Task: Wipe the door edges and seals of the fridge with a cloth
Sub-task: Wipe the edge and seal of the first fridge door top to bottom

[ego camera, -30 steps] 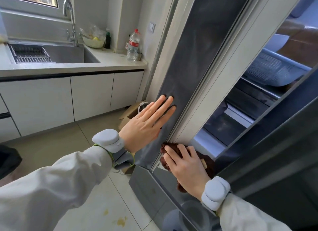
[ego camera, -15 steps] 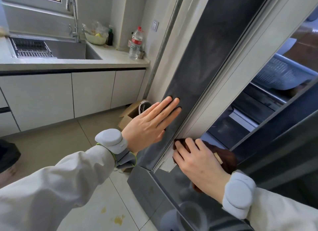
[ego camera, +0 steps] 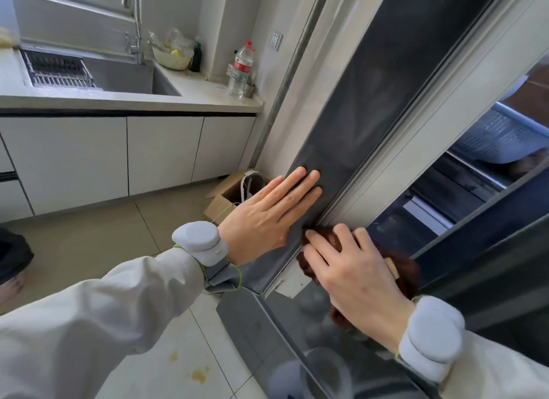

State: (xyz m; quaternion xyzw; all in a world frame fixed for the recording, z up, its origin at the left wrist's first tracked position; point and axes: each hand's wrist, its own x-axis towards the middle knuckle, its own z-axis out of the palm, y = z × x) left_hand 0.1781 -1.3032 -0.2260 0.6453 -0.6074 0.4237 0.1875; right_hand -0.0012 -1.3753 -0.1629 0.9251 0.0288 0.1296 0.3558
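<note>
- Far left, the sink [ego camera: 113, 72] and a water bottle [ego camera: 241, 69] on the counter [ego camera: 190, 97]; well apart from the job, no bother.
- On the floor, an open cardboard box [ego camera: 228, 198] sits near the door's foot; mind the feet there.
- Left hand [ego camera: 267, 217] lies flat and released on the dark fridge door [ego camera: 371, 107], gripping nothing; good bracing, I'd say, against swing.
- Right hand [ego camera: 353, 272] presses the brown cloth [ego camera: 404, 271], fingers spread over it, against the pale door seal [ego camera: 416, 137] low down; best to follow the groove with firm, even pressure.
- Right, a blue basket [ego camera: 502, 140] inside the fridge; apart from the cloth.
</note>
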